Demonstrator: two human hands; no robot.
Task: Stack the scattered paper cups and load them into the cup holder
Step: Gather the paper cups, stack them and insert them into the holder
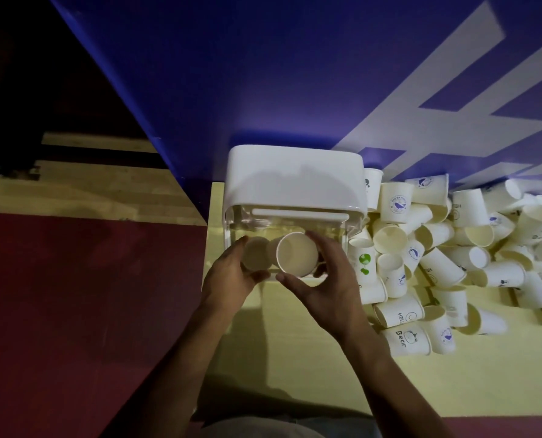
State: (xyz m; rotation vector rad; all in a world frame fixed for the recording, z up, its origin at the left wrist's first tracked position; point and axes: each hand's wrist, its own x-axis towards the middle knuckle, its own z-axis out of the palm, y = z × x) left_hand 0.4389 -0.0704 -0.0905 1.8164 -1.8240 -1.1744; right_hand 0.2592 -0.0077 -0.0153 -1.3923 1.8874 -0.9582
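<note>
A white cup holder [295, 178] with a clear front stands at the table's far left corner. In front of it my right hand [323, 286] grips a white paper cup [298, 256], its open mouth facing me, with thumb below and fingers over the top. My left hand [231, 276] holds a second cup [257, 254] just left of the first, touching it. Both cups hover at the holder's clear lower opening. A heap of several scattered paper cups [446, 248], some printed with whales, "Bear" or "Hello", lies to the right.
The pale yellow table [295, 368] ends at its left edge near the holder, with dark red floor [89, 311] beyond. A blue wall [263, 74] with white lettering rises right behind the holder and the cup heap.
</note>
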